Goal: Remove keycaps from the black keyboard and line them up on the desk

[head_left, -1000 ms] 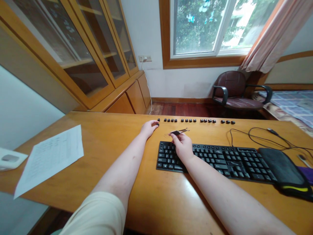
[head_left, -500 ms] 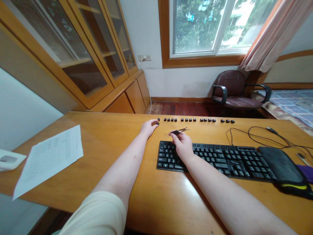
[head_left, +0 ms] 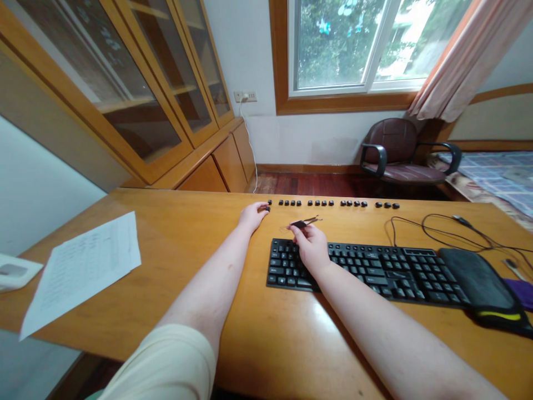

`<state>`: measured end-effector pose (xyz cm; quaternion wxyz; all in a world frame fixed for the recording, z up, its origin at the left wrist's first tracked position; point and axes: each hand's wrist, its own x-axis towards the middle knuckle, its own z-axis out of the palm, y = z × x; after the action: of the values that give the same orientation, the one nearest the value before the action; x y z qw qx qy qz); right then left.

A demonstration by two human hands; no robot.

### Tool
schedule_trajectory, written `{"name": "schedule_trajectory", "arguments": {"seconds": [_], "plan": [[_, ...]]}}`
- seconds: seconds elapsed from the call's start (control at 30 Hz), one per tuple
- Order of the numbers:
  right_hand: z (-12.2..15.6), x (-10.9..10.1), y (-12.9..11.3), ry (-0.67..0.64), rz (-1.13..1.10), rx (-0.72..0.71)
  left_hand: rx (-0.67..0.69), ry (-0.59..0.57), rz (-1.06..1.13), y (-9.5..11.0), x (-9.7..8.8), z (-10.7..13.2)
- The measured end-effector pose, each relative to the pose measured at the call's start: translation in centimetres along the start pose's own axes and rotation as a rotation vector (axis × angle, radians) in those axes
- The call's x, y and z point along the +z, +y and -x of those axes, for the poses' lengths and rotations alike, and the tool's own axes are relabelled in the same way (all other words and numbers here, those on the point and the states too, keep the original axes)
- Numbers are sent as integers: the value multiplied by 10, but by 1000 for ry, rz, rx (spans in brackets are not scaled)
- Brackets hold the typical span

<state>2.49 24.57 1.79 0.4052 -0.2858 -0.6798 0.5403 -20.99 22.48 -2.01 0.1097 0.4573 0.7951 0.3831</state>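
Observation:
My left hand rests at the desk's far edge, its thumb and fingertips closed on a small black keycap. Just beyond it lies another keycap, at the left end of a row of loose black keycaps. In my right hand is a keycap puller with a dark body, metal prongs pointing away to the right and thin wire at its left. That hand is over the left part of a black keyboard, whose top row shows gaps where caps are off.
Printed paper sheets lie on the left of the wooden desk, near a white object. Right of the keyboard are a black pouch and a coiled cable. A chair stands beyond the desk.
Both hands keep almost the same places and grips. The whole view has shifted very slightly.

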Motion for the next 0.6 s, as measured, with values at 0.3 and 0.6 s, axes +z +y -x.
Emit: {"name": "schedule_trajectory", "arguments": {"seconds": [0.3,0.6], "plan": [[-1,0,1,-2,10,-14,14,0,1,-3,2,-1],[-1,1,4,-10,29,-14,-6,9,-10,-2,0,-1]]}}
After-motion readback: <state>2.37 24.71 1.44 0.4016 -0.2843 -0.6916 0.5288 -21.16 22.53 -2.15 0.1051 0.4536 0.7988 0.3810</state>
